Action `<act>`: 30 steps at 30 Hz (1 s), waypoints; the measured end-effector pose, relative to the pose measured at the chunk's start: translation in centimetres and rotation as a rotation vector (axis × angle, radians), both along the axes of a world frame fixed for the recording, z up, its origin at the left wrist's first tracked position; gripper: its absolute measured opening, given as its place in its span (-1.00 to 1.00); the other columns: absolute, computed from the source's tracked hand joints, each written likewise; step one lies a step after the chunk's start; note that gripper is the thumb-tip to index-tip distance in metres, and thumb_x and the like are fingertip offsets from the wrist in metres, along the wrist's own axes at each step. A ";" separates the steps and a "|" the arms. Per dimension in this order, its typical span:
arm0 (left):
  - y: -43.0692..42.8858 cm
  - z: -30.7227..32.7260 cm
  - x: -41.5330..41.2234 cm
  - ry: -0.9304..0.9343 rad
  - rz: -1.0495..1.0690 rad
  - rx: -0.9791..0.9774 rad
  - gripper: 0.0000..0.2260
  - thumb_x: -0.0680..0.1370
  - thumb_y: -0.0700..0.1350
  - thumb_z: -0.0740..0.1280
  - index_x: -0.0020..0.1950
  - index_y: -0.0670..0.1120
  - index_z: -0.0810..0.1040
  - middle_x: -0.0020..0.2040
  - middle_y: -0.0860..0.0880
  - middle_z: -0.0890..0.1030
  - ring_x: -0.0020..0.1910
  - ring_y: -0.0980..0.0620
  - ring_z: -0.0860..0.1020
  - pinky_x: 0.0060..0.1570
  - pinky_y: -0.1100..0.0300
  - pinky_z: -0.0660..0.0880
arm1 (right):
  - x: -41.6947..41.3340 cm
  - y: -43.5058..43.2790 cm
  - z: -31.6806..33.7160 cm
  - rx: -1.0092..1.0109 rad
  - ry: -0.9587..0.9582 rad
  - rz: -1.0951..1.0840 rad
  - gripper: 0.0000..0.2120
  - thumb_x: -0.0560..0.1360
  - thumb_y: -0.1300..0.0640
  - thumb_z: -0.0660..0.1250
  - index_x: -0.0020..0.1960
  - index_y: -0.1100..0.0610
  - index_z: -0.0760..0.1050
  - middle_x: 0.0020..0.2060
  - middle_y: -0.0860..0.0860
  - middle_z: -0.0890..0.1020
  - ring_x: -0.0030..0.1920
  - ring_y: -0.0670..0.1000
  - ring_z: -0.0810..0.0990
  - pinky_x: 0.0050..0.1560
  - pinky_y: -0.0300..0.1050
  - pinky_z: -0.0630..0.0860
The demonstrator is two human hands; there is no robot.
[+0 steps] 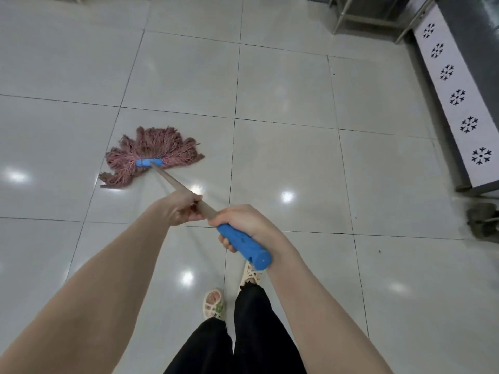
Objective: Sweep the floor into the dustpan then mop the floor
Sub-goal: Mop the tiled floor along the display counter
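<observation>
Item: mop (168, 176). Soft pink string head (154, 149) lay splayed on the glossy floor (297, 90), likely limp and draggy. Shaft (178, 185) stiff. My left hand (179, 209) fingers were curled round the shaft, my right hand (243, 224) clamped on the blue end grip (249, 248); I judged these the soundest holds.

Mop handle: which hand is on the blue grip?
The right hand grips the blue grip at the handle's top end; the left hand holds the bare shaft farther down, nearer the mop head.

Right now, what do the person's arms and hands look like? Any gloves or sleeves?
The left hand and right hand wear no gloves, rings or bracelets, and no watch shows. No sleeves reach into view.
</observation>
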State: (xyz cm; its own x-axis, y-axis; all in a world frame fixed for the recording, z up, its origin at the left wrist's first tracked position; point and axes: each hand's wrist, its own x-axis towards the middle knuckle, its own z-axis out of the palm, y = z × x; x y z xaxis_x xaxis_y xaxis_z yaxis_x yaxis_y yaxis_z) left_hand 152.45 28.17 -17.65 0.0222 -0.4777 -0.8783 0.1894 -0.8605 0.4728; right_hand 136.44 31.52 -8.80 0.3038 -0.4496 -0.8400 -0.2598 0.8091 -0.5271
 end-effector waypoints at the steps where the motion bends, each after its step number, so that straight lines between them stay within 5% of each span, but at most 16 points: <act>1: 0.6 0.1 -0.2 -0.002 -0.005 -0.003 -0.83 0.66 -0.25 0.11 -0.12 -0.26 0.35 -0.05 -0.20 0.43 -0.03 -0.12 0.48 -0.40 0.12 0.59 | -0.2 0.5 0.1 0.003 0.012 0.010 -0.78 0.48 0.26 0.36 0.10 0.31 0.50 -0.46 0.11 0.47 -0.64 -0.07 0.44 -0.60 -0.32 0.38; 7: 2.3 0.8 -6.1 0.045 -0.055 -0.033 -0.81 0.65 -0.27 0.10 -0.14 -0.27 0.36 -0.18 -0.15 0.42 -0.23 -0.05 0.48 -0.45 0.12 0.58 | -5.6 2.7 1.9 0.018 0.114 0.002 -0.86 0.50 0.21 0.36 -0.08 0.28 0.45 -0.52 0.10 0.49 -0.65 -0.06 0.44 -0.60 -0.34 0.38; 10: 3.7 0.7 -11.0 0.097 -0.105 -0.028 -0.80 0.66 -0.27 0.09 -0.14 -0.27 0.36 -0.19 -0.14 0.43 -0.24 -0.05 0.49 -0.33 0.04 0.61 | -10.0 5.4 2.8 -0.005 0.141 -0.064 -0.82 0.49 0.21 0.36 0.03 0.31 0.52 -0.48 0.10 0.49 -0.64 -0.07 0.43 -0.58 -0.33 0.38; 16: 6.6 0.3 -23.2 0.164 -0.229 -0.048 -0.89 0.65 -0.26 0.10 0.11 -0.30 0.33 -0.16 -0.16 0.46 -0.22 -0.07 0.54 -0.07 -0.02 0.53 | -20.9 11.0 4.2 -0.032 0.209 -0.229 -0.74 0.48 0.22 0.35 0.13 0.31 0.56 -0.44 0.11 0.49 -0.60 -0.06 0.43 -0.57 -0.30 0.38; 22: 10.0 1.4 -37.1 0.225 -0.396 -0.038 -0.90 0.66 -0.25 0.11 0.08 -0.28 0.32 -0.15 -0.16 0.46 -0.15 -0.08 0.55 0.04 -0.06 0.52 | -31.7 16.6 6.0 -0.052 0.270 -0.416 -0.75 0.47 0.25 0.35 0.11 0.35 0.54 -0.42 0.12 0.46 -0.61 -0.05 0.41 -0.58 -0.32 0.37; 26: 10.0 1.6 -41.6 0.221 -0.438 -0.043 -0.86 0.65 -0.25 0.12 0.18 -0.29 0.31 -0.13 -0.16 0.47 0.04 -0.15 0.54 0.07 -0.07 0.53 | -35.1 17.3 6.1 -0.043 0.229 -0.492 -0.89 0.48 0.26 0.35 -0.02 0.28 0.52 -0.40 0.13 0.44 -0.62 -0.05 0.39 -0.58 -0.33 0.35; 30: 8.3 1.3 -43.1 0.226 -0.420 -0.033 -0.88 0.65 -0.26 0.12 0.15 -0.29 0.30 -0.12 -0.15 0.46 -0.06 -0.10 0.54 0.12 -0.08 0.52 | -36.9 15.5 5.7 -0.037 0.245 -0.489 -0.72 0.48 0.22 0.38 0.12 0.37 0.53 -0.42 0.14 0.48 -0.62 -0.05 0.41 -0.58 -0.33 0.38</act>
State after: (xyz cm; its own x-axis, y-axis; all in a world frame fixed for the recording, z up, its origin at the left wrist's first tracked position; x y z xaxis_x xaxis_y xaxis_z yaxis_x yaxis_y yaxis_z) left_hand 109.39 36.48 -16.34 -0.3684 -0.4320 -0.8232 -0.0702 -0.8700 0.4880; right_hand 99.55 46.97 -3.07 -0.1511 -0.5196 -0.8409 0.0233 0.8486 -0.5285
